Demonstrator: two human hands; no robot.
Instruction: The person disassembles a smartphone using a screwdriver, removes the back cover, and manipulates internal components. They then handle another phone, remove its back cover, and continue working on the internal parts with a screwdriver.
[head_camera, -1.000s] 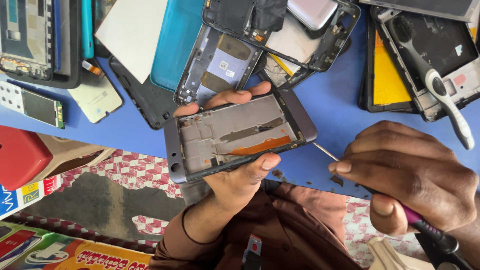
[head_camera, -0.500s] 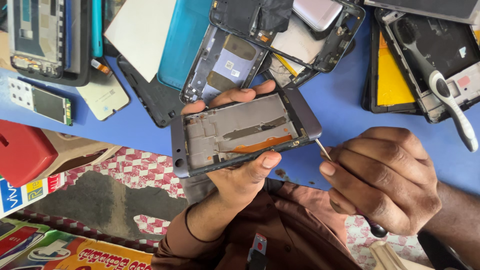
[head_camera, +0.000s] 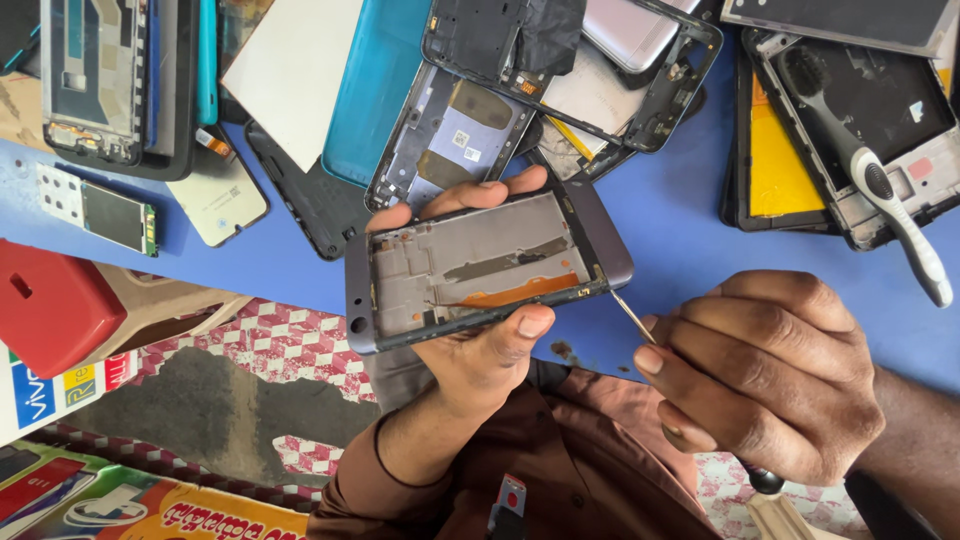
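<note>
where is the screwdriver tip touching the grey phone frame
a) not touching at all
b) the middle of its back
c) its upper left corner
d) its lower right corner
d: the thin screwdriver in the right hand meets the lower right corner of the grey phone frame, which the left hand holds.

The phone frame is looking grey with an orange strip. The table is showing blue, the stool red.

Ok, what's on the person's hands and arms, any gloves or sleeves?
No gloves: the left hand and right hand are both bare. A thin dark band circles the left wrist, just above a brown shirt sleeve. The right forearm is bare as far as the frame shows.
</note>
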